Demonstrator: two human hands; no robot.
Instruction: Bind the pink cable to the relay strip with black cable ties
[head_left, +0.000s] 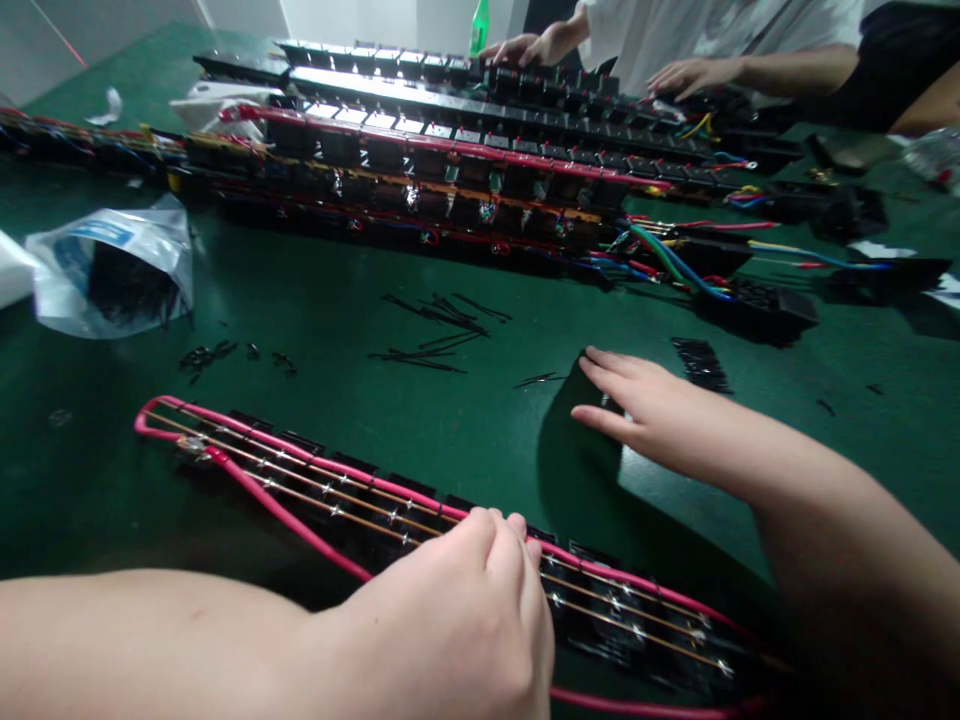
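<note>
An opened power strip [330, 490] lies slantwise in front of me, with copper rods, solder joints and a pink cable [285, 512] along it. My left hand [469, 610] is closed over its middle, fingers curled at the far edge by the cable; what the fingertips pinch is hidden. Farther right, my right hand [626, 395] reaches low over the table with fingers stretched and thumb apart, nothing visible in it. Close to its fingertips lie a few thin black cable ties [538, 379]. More loose ties [442, 320] are scattered beyond, toward the middle.
Several wired power strips [450, 150] lie across the back of the green table [300, 280]. A clear plastic bag [112, 270] holds black pieces at left, near small black scraps [206, 355]. Another person's hands [536, 45] work at the back by a green bottle [479, 28].
</note>
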